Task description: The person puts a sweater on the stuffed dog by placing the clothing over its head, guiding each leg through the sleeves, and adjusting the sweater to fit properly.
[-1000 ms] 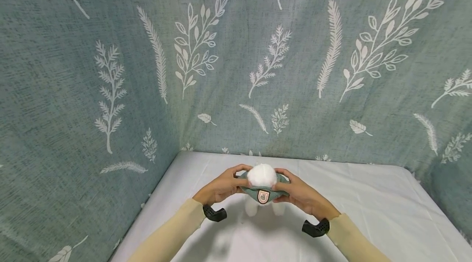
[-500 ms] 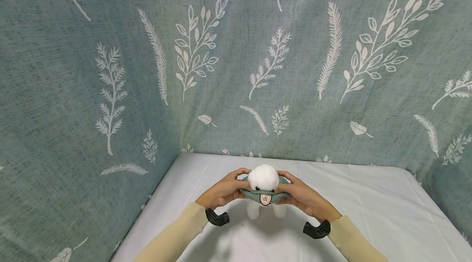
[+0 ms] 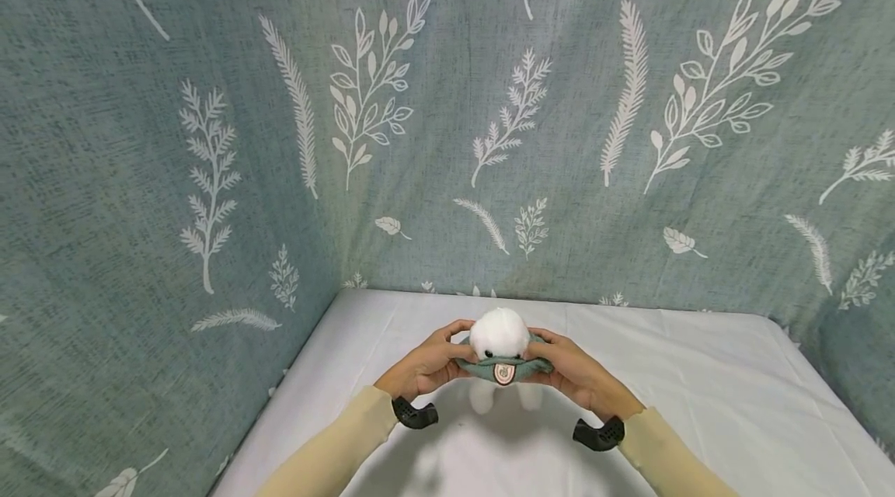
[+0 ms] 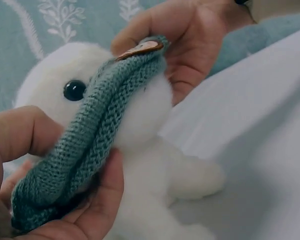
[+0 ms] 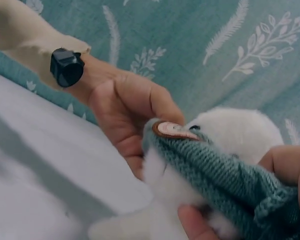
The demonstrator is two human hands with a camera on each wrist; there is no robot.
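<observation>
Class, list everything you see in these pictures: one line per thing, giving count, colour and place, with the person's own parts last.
Plush toy: one, white, black eye, upright on the table between both hands.
Knitted band: one, grey-green, stretched round the plush toy's head.
Badge: one, pink and brown, on the band's near side.
Table cover: one, white, beneath everything.
Backdrop cloth: grey-green, white leaf prints, behind and at the sides.
Wrist cameras: two, black, one at each wrist.
Sleeves: two, pale yellow.
Left hand: grips the band's left side.
Right hand: grips the band's right side.
</observation>
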